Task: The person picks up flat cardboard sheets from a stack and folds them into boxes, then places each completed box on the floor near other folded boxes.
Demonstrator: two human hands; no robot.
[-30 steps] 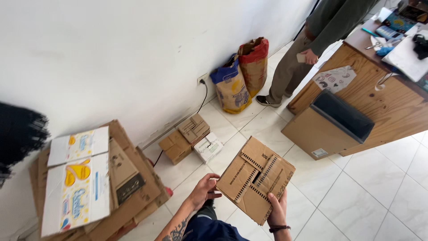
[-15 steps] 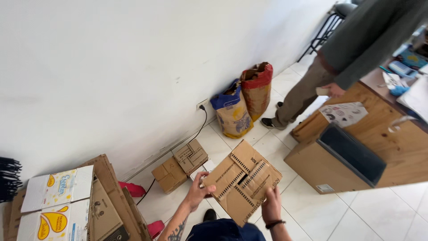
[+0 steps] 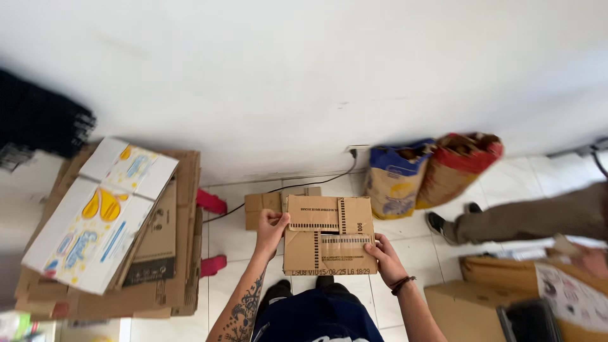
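Both hands on flattened cardboard box (image 3: 329, 235), held up at chest lvl above tiled floor (image 3: 405, 244). Left hand (image 3: 271, 229) pinching its left edge, right hand (image 3: 384, 256) gripping lower-right corner. Stack of flat cartons (image 3: 107, 228) to the left by the wall; two sacks (image 3: 430, 171) to the right; another person's leg (image 3: 532, 218) far right.

Single head-worn view, steeply downward, close over hands (image 3: 329, 244), toward wall (image 3: 304, 76).
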